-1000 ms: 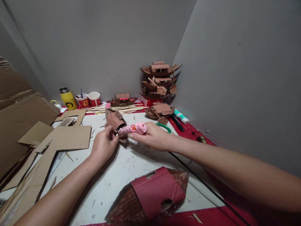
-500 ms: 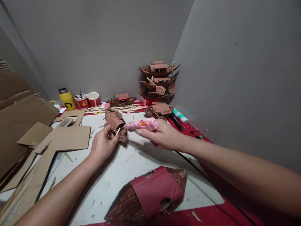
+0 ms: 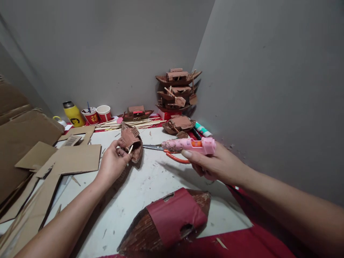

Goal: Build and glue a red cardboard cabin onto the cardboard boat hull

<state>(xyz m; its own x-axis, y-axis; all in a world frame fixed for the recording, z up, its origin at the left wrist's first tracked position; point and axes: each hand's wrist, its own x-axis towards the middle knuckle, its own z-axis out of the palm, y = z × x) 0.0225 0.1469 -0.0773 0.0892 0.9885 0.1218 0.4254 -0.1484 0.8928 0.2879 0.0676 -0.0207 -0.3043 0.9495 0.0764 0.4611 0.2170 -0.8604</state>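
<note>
My left hand (image 3: 114,161) pinches a short pale stick (image 3: 130,149) at the opening of a small brown model boat (image 3: 130,138), its fingers against the hull. To the right, my right hand (image 3: 212,161) grips a pink glue gun (image 3: 185,144), whose nozzle points left toward the boat without touching it. Beneath the gun, scissors with orange handles (image 3: 177,158) lie on the white board, their blades reaching toward the boat. A larger boat with a dark red cover (image 3: 176,216) rests near the front.
Cut cardboard (image 3: 79,157) covers the left side. At the back are a yellow bottle (image 3: 73,114), paper cups (image 3: 103,113), thin sticks (image 3: 145,123) and stacked model boats (image 3: 178,91). A green and white tube (image 3: 202,129) lies by the right wall.
My right hand has drawn the glue gun rightward, away from the small boat. The scissors now show below the gun. My left hand still holds the stick at the boat.
</note>
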